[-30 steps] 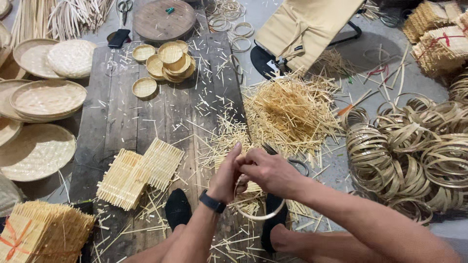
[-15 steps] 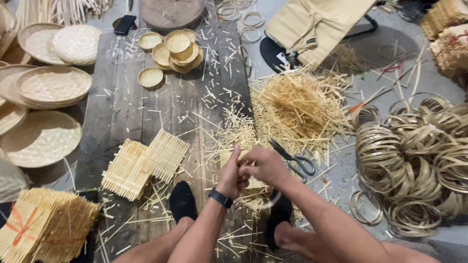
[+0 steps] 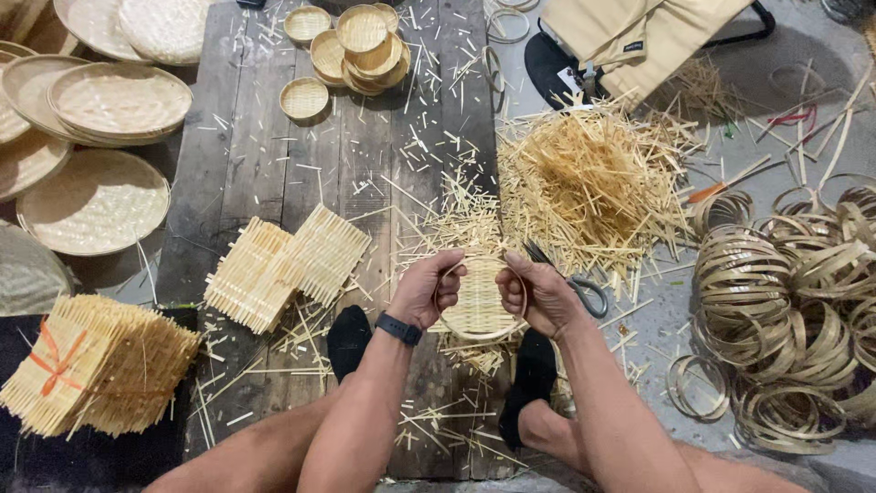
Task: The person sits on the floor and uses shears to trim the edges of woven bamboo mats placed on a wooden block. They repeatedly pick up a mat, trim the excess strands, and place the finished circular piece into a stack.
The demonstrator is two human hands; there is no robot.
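Note:
Both hands grip a small round woven bamboo tray (image 3: 480, 299) with a ring rim, held over the wooden boards (image 3: 274, 155) between my black-socked feet. My left hand (image 3: 426, 289), with a black wristband, clasps the tray's left edge, fingers curled over the rim. My right hand (image 3: 537, 294) clasps its right edge. Black-handled scissors (image 3: 584, 290) lie just right of my right hand, beside a heap of cut bamboo slivers (image 3: 589, 183).
Two square woven mats (image 3: 285, 265) lie left of my hands, a tied stack of mats (image 3: 91, 365) at lower left. Small baskets (image 3: 351, 46) sit at the top, wide woven trays (image 3: 91, 196) at left, bamboo rings (image 3: 785, 301) at right, a tan bag (image 3: 639, 36) above.
The view has drawn closer and shifted down. My hands have turned the woven piece, which now faces me as a flat round tray held by both edges.

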